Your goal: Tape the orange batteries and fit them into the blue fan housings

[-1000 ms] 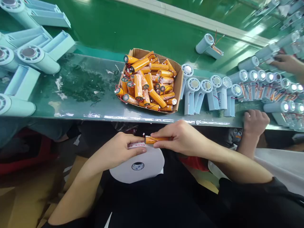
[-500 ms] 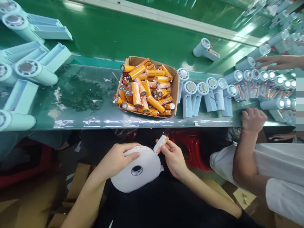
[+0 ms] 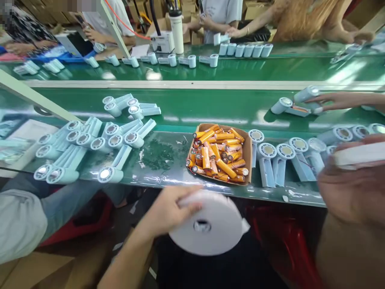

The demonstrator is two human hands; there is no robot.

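My left hand (image 3: 177, 210) grips the upper left edge of a big roll of white double-sided tape (image 3: 221, 237), fingers behind and thumb across its face. The roll's loose end sticks out at the right. At the right edge of the view, large, close and blurred, my right hand (image 3: 351, 184) is closed around a battery pack faced with a white tape strip (image 3: 361, 155); its orange side is hidden here. A cardboard box (image 3: 247, 156) of orange battery packs (image 3: 222, 160) with thin wires stands on the bench beyond the roll.
Light blue fan housings (image 3: 267, 160) stand right of the box, and more housings (image 3: 116, 140) crowd the left. A co-worker's hand (image 3: 343, 98) reaches housings at the far right. Other people work behind the green belt (image 3: 192, 106). A red stool (image 3: 279, 241) is below the bench.
My right hand has moved away from the tape roll, up and right toward the camera, with the taped battery pack. My view has tilted up, showing the far line. My left hand keeps the roll.
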